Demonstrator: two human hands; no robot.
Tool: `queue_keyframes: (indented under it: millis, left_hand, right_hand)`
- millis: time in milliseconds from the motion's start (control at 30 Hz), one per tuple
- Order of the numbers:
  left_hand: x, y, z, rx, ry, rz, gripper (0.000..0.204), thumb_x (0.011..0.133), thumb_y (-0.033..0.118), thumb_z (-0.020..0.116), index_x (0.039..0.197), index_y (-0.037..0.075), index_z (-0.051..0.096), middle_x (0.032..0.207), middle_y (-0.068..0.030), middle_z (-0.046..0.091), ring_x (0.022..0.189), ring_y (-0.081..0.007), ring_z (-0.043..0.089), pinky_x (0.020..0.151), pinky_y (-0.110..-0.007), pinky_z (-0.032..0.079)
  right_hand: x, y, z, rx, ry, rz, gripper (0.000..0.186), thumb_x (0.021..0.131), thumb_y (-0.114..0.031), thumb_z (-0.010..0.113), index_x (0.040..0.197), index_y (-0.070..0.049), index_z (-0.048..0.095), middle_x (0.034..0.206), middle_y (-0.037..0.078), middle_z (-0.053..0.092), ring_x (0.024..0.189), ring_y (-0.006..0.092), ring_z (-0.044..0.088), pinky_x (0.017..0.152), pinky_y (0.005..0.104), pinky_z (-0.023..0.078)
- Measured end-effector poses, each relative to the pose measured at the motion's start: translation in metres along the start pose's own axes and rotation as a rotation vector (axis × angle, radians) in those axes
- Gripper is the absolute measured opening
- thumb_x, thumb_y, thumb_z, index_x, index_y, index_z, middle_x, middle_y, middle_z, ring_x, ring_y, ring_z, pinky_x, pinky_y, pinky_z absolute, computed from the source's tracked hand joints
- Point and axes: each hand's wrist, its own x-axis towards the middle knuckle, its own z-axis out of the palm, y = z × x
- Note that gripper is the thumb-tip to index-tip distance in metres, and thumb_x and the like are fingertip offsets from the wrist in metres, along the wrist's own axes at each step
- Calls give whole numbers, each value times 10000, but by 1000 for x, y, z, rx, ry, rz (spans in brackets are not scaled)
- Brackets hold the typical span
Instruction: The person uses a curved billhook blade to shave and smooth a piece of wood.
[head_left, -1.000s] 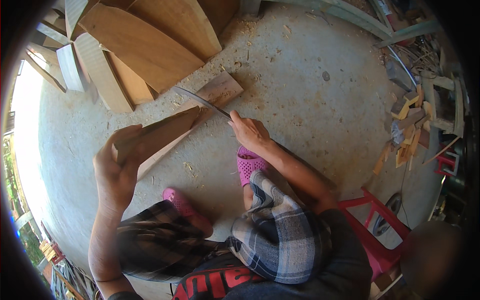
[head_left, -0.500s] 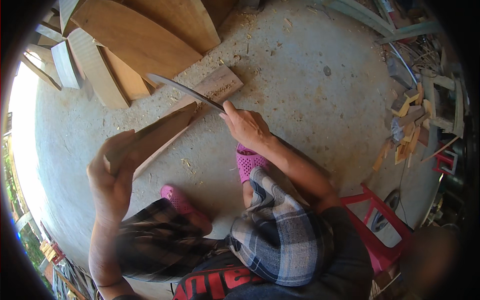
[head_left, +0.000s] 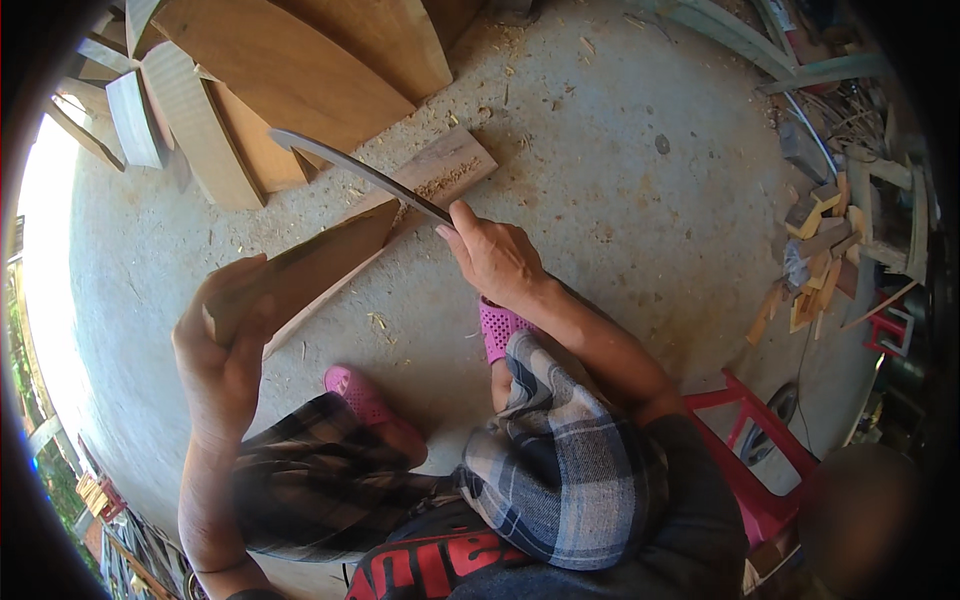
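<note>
1. Grey floor (head_left: pixel 600 150): carries board, scraps.
2. Brown panels (head_left: pixel 290 60): far L.
3. Flat board (head_left: pixel 475 165): on floor, ctr-L.
4. Wood pc (head_left: pixel 315 258): tilted over board, near end grasped by L hand (head_left: pixel 222 335).
5. Curved blade (head_left: pixel 350 166): crosses above board, tip far L; R hand (head_left: pixel 497 262) clenched round near end.
6. Shavings (head_left: pixel 437 188): on board's far end.

Bold red lettering (head_left: pixel 440 556) stands in large characters across the front of the person's dark shirt (head_left: pixel 690 500), at the lower edge of the view. The row slants upward from left to right, running up beside the plaid cloth (head_left: pixel 570 480); the picture's bottom edge crops it, so the full wording cannot be told.
</note>
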Motion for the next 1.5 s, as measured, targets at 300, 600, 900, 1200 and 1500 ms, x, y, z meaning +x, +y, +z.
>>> queue_keyframes:
  millis: [300, 600, 900, 1200, 1500]
  left_hand:
    - [3, 1, -6, 91, -66, -2, 294, 911, 91, 601, 1183, -18, 620, 1064, -79, 665, 831, -114, 629, 663, -251, 533]
    - [2, 7, -3, -53, 1, -69, 285, 865, 73, 642, 1132, -26, 639, 1024, -129, 706, 986, -177, 646, 893, -299, 470]
    - [-2, 7, 2, -15, -5, -17, 275, 860, 48, 645, 1127, -20, 642, 1017, -136, 708, 999, -179, 647, 903, -294, 466]
    - [4, 15, 5, 16, -17, -42, 259, 867, 35, 631, 1118, -29, 640, 1003, -125, 706, 971, -151, 634, 881, -290, 475]
    - [9, 19, 4, 24, -36, -20, 283, 884, 88, 626, 1147, -15, 628, 963, -76, 688, 808, -108, 610, 708, -250, 493]
  right_hand:
    - [-1, -8, 3, -59, -35, -20, 222, 989, -249, 516, 965, -53, 414, 649, 199, 611, 623, 432, 622, 517, 501, 474]
    - [0, 4, -3, -64, -48, -79, 207, 995, -240, 506, 989, -60, 403, 688, 197, 626, 640, 428, 626, 515, 499, 471]
    - [-6, 9, 1, 27, 132, -188, 220, 987, -237, 529, 970, -51, 413, 632, 192, 600, 606, 409, 627, 480, 474, 467]
    - [-4, 12, 10, -168, 11, -11, 223, 978, -228, 546, 943, -52, 413, 632, 179, 602, 616, 404, 631, 494, 478, 478]
    - [0, 6, 4, -105, -185, 125, 208, 996, -254, 477, 981, -51, 430, 723, 202, 651, 696, 435, 652, 580, 532, 497]
